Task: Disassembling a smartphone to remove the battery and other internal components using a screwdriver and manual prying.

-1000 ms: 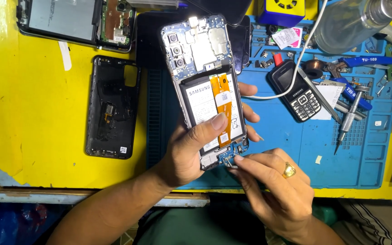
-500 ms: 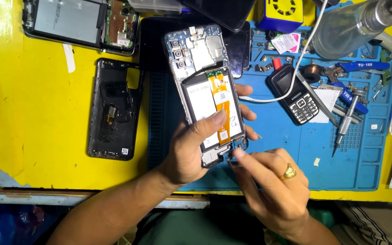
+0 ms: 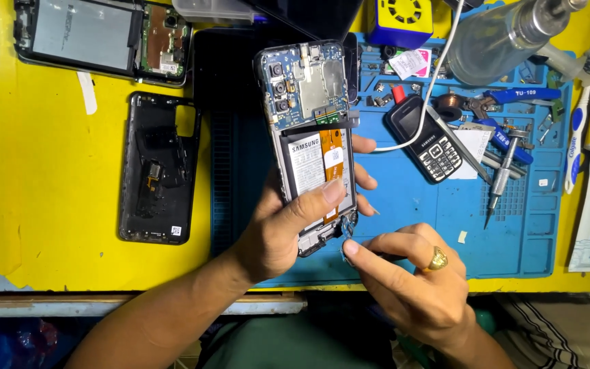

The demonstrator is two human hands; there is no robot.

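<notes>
My left hand (image 3: 278, 229) grips an opened smartphone (image 3: 308, 130) with its back off, thumb pressed across the white battery (image 3: 306, 167) and orange flex cable. The blue circuit board with camera lenses shows at the phone's top. My right hand (image 3: 411, 280), wearing a gold ring, pinches a small part or thin tool at the phone's bottom corner (image 3: 344, 236); what it holds is too small to tell.
A blue repair mat (image 3: 404, 205) lies on a yellow table (image 3: 49, 225). A black back cover (image 3: 157, 167) lies left, another opened phone (image 3: 104, 37) at top left. A small keypad phone (image 3: 423, 140), screwdriver (image 3: 500, 178), tweezers and a clear bottle (image 3: 507, 31) sit right.
The view has shifted slightly. My right hand's fingertips stay at the phone's bottom corner and have pulled a little away from it; my left hand keeps its grip.
</notes>
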